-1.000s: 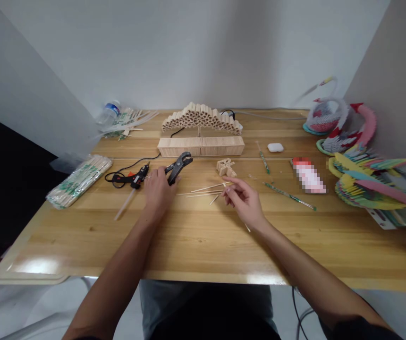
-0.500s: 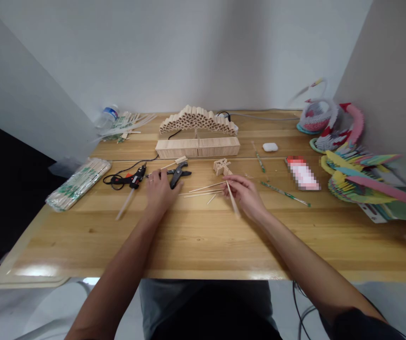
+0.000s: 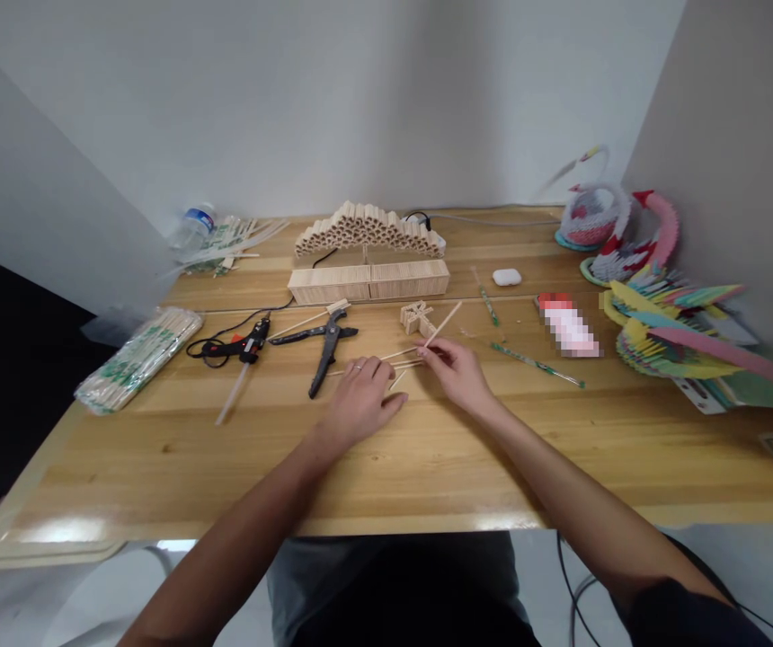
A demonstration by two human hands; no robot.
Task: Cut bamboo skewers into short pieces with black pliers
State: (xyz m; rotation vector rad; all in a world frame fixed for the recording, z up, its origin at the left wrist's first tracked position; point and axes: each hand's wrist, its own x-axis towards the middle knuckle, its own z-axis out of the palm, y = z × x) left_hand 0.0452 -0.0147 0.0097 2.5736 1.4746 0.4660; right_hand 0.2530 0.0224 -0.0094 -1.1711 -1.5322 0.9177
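Note:
My right hand (image 3: 455,376) pinches a thin wooden stick (image 3: 444,323) that slants up and away from its fingertips. Beside it, my left hand (image 3: 359,397) lies palm down with the thumb apart, its fingers reaching over loose sticks (image 3: 408,354) on the table; whether it touches them is hard to tell. Just left of that hand lie dark-handled cutters (image 3: 328,345), with a short bundle of sticks (image 3: 338,306) behind them. A small open frame of glued stick pieces (image 3: 417,316) stands beyond my right fingertips.
A stick-built model with an arched honeycomb top (image 3: 369,229) and box base (image 3: 369,280) stands at the back. Left are a glue gun (image 3: 244,346), its cord, and packed sticks (image 3: 140,359). Right are a white case (image 3: 506,277), pens (image 3: 538,364), a blurred-out phone (image 3: 568,325) and folded-paper models (image 3: 670,332).
My left hand has moved right, from the cutters to the loose sticks. The cutters now lie turned, handles apart. The stick in my right hand has swung from pointing towards me to pointing away.

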